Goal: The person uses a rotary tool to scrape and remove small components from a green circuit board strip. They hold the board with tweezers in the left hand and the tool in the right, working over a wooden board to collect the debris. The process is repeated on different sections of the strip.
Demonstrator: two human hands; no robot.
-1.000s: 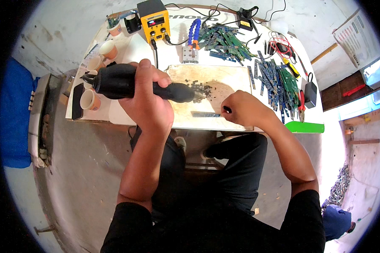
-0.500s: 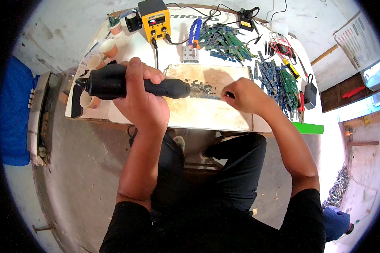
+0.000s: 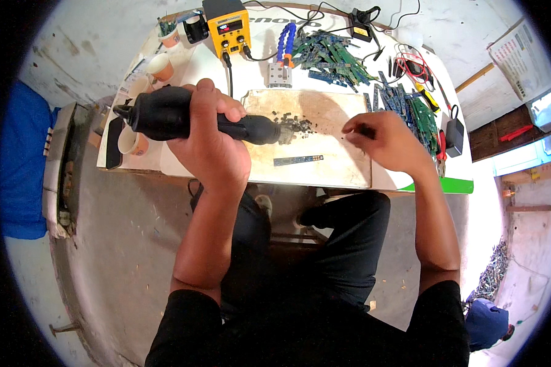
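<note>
My left hand (image 3: 208,137) is wrapped round a black hot-air tool (image 3: 159,113), held sideways with its nozzle over small dark chips (image 3: 295,123) on the beige board (image 3: 330,168). A narrow circuit-board strip (image 3: 298,160) lies alone on the board below the nozzle. At the board's right side, my right hand (image 3: 382,137) is curled with fingertips close together; something dark shows between the fingers, too shadowed to name. Just beyond it lies a pile of blue and green strips (image 3: 410,113).
A yellow station (image 3: 226,30), blue flexible holder (image 3: 283,52), second strip pile (image 3: 327,58) and cables stand behind the board. Paper cups (image 3: 160,67) and a phone (image 3: 113,147) line the left; red-handled pliers (image 3: 441,153) and a black adapter (image 3: 454,137) the right. A co-worker (image 3: 487,321) is lower right.
My right hand has moved right and up, away from the strip it was at, which now lies by itself on the board. My left hand with the tool has shifted slightly.
</note>
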